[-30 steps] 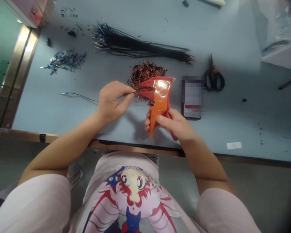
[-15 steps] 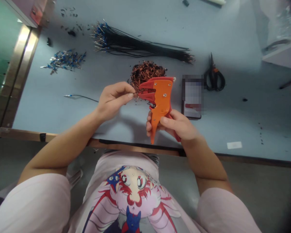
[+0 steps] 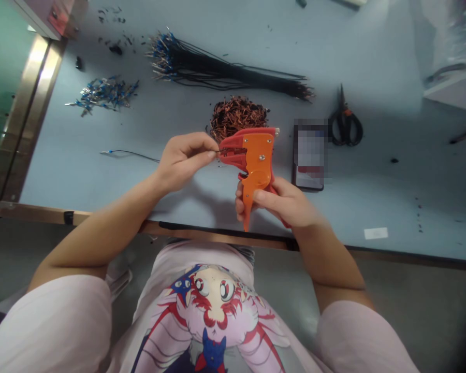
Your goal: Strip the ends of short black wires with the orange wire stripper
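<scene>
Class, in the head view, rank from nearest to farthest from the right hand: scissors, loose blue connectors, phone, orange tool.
1. Orange tool: in the right hand.
2. Phone: just beyond the hand, rightward.
3. Scissors: past the phone, farther right.
4. Loose blue connectors: far left.

Soft shadows, dim right corners

This looked like a wiring workshop
A metal-edged bench [image 3: 376,171] bore bundled black wires [image 3: 233,73], loose blue-and-silver terminals [image 3: 109,94] and coppery scraps [image 3: 238,114], with an orange-and-red wire stripper [image 3: 259,153] above it
</scene>
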Available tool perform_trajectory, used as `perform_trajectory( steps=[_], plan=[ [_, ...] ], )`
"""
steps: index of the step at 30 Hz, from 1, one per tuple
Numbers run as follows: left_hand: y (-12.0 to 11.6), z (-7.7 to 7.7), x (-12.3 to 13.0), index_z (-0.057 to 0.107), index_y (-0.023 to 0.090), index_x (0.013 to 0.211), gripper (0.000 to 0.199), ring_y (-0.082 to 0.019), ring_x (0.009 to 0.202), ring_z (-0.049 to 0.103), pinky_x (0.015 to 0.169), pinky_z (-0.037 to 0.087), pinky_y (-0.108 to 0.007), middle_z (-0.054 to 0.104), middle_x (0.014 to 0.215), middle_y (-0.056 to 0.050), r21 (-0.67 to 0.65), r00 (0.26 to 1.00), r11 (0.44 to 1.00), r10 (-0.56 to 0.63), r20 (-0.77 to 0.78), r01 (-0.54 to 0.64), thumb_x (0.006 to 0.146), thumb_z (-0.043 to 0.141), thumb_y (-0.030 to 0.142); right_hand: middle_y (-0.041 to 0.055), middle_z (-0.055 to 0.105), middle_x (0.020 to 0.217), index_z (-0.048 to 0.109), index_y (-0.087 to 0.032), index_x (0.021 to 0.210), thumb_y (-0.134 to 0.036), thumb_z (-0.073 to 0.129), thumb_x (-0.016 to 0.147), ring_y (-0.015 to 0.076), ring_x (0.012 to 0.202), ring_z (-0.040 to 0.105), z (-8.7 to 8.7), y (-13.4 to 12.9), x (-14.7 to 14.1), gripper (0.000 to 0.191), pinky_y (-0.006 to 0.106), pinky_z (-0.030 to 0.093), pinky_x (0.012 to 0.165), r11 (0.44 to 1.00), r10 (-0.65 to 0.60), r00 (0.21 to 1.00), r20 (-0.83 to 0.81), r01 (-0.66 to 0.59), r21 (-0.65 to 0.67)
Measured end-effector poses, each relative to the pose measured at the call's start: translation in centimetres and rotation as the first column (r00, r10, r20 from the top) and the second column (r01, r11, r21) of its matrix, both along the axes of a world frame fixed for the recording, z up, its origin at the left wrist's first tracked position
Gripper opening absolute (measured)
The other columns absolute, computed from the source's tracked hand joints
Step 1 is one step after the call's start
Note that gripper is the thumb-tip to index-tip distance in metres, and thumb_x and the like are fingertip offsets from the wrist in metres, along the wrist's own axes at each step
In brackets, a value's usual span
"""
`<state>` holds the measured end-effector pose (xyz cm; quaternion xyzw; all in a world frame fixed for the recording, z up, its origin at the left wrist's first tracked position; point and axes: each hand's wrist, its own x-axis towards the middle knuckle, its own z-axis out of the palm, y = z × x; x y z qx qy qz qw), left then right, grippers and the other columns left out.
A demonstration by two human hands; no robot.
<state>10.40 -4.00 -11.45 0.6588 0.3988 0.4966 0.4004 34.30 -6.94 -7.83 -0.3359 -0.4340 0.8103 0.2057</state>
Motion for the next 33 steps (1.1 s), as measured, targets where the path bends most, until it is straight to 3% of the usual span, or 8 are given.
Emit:
perform_trajectory(
  steps=[5,13,22,27,30,33],
  plan=[
    [-0.23,0.48,-0.08,0.068,0.016,0.078,0.016,-0.013,0.067,0.057,0.064,0.046,-0.026,0.065,0.074,-0.001,-0.045,0.998,0.999,-0.012,-0.06,0.009,0.084,0.06,0.027,0.0041,0.069,0.075,0.063,-0.013,0.094,-0.045,0.073,0.087,0.0157,0.063,0.069,-0.01,-0.04,-0.1,0.034,0.027,0.06,0.055,1.0,-0.001,1.0,0.02,0.001,0.008],
    [-0.24,0.36,-0.1,0.068,0.016,0.077,0.016,-0.012,0.064,0.055,0.061,0.044,-0.025,0.063,0.071,-0.001,0.028,0.996,0.999,0.023,-0.089,-0.021,0.083,0.059,0.027,0.0035,0.069,0.073,0.062,-0.014,0.092,-0.045,0.073,0.086,0.0157,0.061,0.068,0.21,0.06,-0.16,0.034,0.027,0.06,0.052,0.999,-0.017,0.999,0.038,0.016,0.032],
    [-0.2,0.63,-0.09,0.067,0.017,0.074,0.016,-0.013,0.063,0.055,0.061,0.046,-0.026,0.061,0.069,-0.001,0.011,0.995,0.999,0.036,-0.088,-0.035,0.081,0.059,0.029,0.0008,0.064,0.064,0.059,-0.015,0.083,-0.052,0.068,0.088,0.0134,0.053,0.063,0.01,-0.03,-0.23,0.039,0.026,0.054,0.048,0.998,-0.02,0.996,0.086,0.014,0.067],
    [-0.26,0.57,-0.06,0.067,0.016,0.074,0.015,-0.011,0.061,0.054,0.058,0.044,-0.024,0.061,0.068,0.0,0.053,0.998,0.998,0.018,-0.062,-0.015,0.082,0.059,0.026,-0.0033,0.056,0.056,0.054,-0.017,0.076,-0.058,0.066,0.088,0.0103,0.043,0.054,-0.31,-0.18,-0.52,0.045,0.023,0.047,0.04,0.999,-0.033,0.993,0.115,0.029,0.039],
    [-0.3,0.62,-0.04,0.067,0.016,0.075,0.017,-0.011,0.059,0.052,0.056,0.041,-0.024,0.06,0.067,0.0,0.063,0.991,0.997,0.048,-0.126,-0.04,0.084,0.058,0.029,-0.0058,0.049,0.049,0.051,-0.018,0.073,-0.061,0.063,0.089,0.0088,0.036,0.047,-0.39,-0.23,-0.8,0.047,0.02,0.039,0.032,0.997,-0.062,0.989,0.135,0.055,0.05],
    [-0.32,0.69,-0.08,0.066,0.017,0.075,0.019,-0.01,0.056,0.049,0.053,0.039,-0.024,0.059,0.065,0.0,0.08,0.975,0.994,0.096,-0.203,-0.081,0.085,0.058,0.031,-0.0012,0.059,0.061,0.057,-0.016,0.083,-0.06,0.067,0.085,0.0127,0.047,0.058,-0.57,0.06,-0.66,0.045,0.024,0.05,0.039,0.997,-0.067,0.992,0.11,0.064,0.037]
  ],
)
